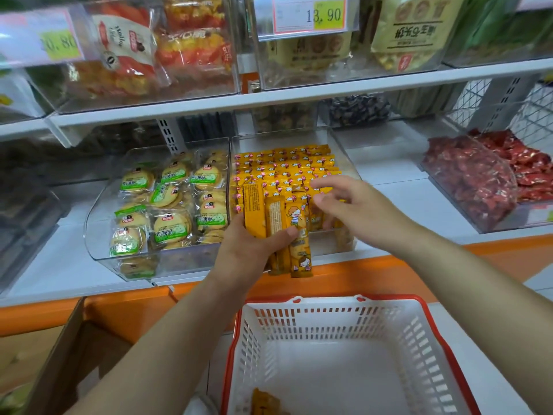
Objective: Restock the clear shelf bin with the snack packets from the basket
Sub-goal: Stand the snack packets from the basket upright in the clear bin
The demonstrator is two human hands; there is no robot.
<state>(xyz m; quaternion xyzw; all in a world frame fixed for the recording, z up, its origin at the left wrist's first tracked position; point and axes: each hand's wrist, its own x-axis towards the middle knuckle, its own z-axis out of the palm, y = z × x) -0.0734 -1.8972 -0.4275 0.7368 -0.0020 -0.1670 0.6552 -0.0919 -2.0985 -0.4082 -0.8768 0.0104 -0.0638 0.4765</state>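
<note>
yellow snack packets [284,226], long, slim, cartoon-printed, gripped by left hand [248,250].

At 12 o'clock a white price tag [311,15] shows "13.90" on its yellow-green patch. At 10 o'clock a second price tag [59,44] reads "0.80", any digit before it blurred. The beige bag [416,28] at 1 o'clock carries large Chinese characters, upside down. Green labels on the biscuit packets [172,227] at 9 o'clock bear Chinese characters. Fine print on the yellow snack packets [276,217] at centre is too small to read.
</note>
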